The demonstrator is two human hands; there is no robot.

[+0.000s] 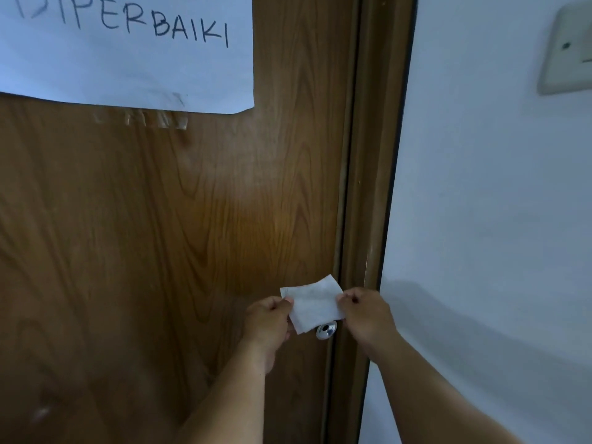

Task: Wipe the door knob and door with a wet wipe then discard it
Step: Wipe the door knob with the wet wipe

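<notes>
Paper [125, 49]: white sheet fixed to the upper left of the door, hand-lettered in dark marker; the readable part says "DIPERBAIKI". Its lower edge hangs free, with a strip of clear tape just beneath it.
Door [160, 235]: brown wood-grain panel, shut against the frame. A brighter patch of light sits on the grain above the hands.
Left hand [269, 318]: raised in front of the door, forearm entering from the bottom centre. Thumb and fingers pressed together on the left edge of the wipe, pinching it near its upper left corner.
Wipe [315, 304]: white, opened out flat and roughly rectangular, tilted with its right corner highest. It is stretched between the two hands, held by its opposite side edges, so the sheet lies between the grips. It hangs in front of the door just above the knob, and its lower edge overlaps the knob's upper part. Whether it touches the door or knob cannot be told.
Knob [326, 330]: round, silver metal, near the door's right edge, partly hidden behind the wipe's bottom edge and sited between the two hands, slightly below them.
Right hand [365, 310]: forearm entering from the bottom right. Fingertips closed on the wipe's right edge in a pinch.
Frame [368, 187]: brown jamb running down the door's right side.
Wall [496, 219]: pale, plain, right of the frame.
Switch plate [567, 49]: cream, mounted high on the wall at the far right edge.
</notes>
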